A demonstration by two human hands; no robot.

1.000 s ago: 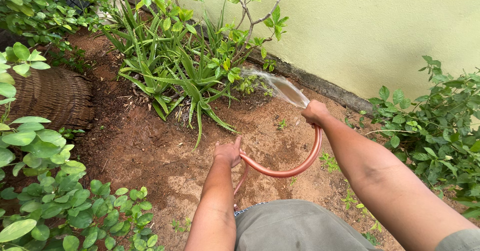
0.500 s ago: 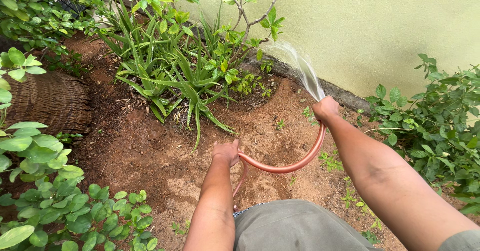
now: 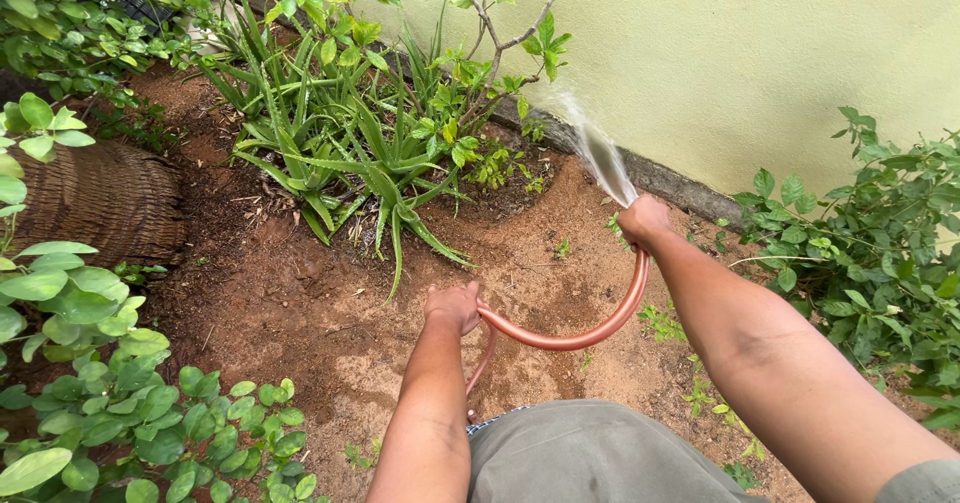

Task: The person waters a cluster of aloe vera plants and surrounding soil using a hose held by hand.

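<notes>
Hose point(image 3: 590, 335) nozzle now higher, wallward.

A: Any packages, labels, signs or screens in view?
B: None. Only garden stuff in view, nothing printed or boxed.
A: Anything on the wall?
B: Nothing, no sign or label there.

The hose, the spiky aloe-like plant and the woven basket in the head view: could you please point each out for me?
hose point(image 3: 570, 340): head view, on the curved stretch between the hands.
spiky plant point(image 3: 375, 168): head view, on its central leaves.
woven basket point(image 3: 100, 203): head view, on its side wall.
</notes>
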